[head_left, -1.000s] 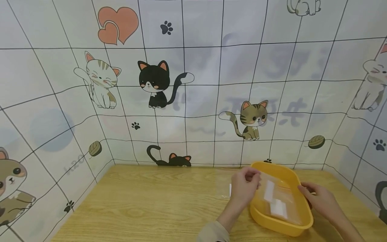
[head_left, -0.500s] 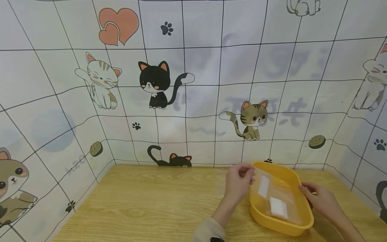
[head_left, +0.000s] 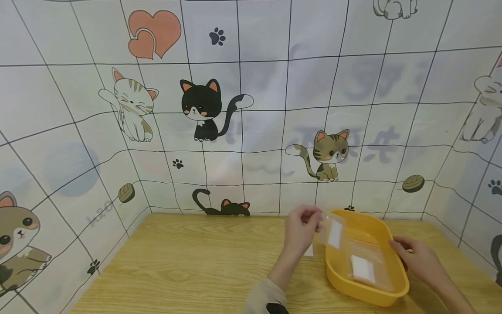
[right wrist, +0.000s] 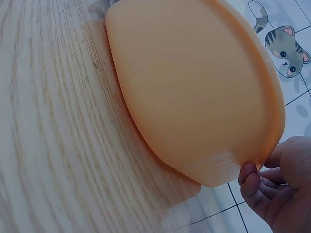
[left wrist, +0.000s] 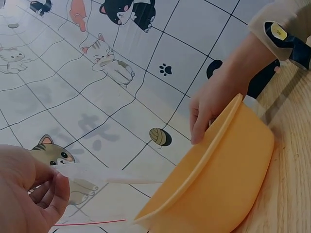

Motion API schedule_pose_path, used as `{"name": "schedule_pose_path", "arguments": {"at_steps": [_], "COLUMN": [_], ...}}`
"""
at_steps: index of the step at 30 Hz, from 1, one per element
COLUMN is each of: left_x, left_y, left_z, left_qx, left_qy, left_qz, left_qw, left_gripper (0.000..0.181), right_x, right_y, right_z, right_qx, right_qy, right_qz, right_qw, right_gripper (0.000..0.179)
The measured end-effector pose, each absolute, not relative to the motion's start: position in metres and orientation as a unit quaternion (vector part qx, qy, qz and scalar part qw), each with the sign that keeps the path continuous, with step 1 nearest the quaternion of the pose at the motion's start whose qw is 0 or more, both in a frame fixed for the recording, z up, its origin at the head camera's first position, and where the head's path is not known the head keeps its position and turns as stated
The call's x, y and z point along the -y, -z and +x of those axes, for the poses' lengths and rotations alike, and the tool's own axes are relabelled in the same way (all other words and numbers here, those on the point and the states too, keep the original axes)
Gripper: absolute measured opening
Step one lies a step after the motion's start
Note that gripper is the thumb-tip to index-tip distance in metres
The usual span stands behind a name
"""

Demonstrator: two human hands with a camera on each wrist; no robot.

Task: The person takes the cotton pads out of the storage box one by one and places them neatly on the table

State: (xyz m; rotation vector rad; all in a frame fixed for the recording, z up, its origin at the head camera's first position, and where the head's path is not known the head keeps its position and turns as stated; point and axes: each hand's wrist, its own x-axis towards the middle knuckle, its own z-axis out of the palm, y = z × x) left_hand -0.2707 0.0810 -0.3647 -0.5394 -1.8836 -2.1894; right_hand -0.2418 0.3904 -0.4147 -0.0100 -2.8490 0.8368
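My left hand (head_left: 299, 229) pinches a corner of a clear plastic zip bag (head_left: 328, 231) bearing a white label, held over the left rim of the yellow plastic basin (head_left: 366, 298). In the left wrist view the left hand (left wrist: 31, 189) has thumb and fingertips together on the transparent bag (left wrist: 112, 180). A second clear bag (head_left: 380, 272) with a white label lies inside the basin. On the basin's right side, my right hand (head_left: 419, 261) grips the rim. The right wrist view has the right hand (right wrist: 279, 187) with thumb and fingers on the rim and the basin's outer wall (right wrist: 189, 87).
Partly hidden behind my left wrist, a white label (head_left: 309, 250) shows on the wooden table (head_left: 204, 261). A white cloth backdrop (head_left: 262, 87) with cat prints and grid lines stands along the back and both sides.
My left hand has moved left and slightly up, drawing the labelled bag off the other one toward the basin's left rim. The right hand stays on the basin.
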Motion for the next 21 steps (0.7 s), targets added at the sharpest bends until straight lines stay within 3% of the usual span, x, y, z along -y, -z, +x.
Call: {"name": "schedule_pose_path", "arguments": {"at_steps": [21], "left_x": [-0.047], "left_y": [0.365], "left_z": [-0.294], "left_qx": [0.635], "left_qy": [0.754], "left_qz": [-0.134], "left_qw": [0.101], "left_gripper": [0.007], "right_x": [-0.39], "right_y": [0.415], "right_z": [-0.243], "right_qx": [0.956], "right_qy": [-0.278], "right_qz": [0.002], "right_qw": [0.093], "right_gripper": [0.057]}}
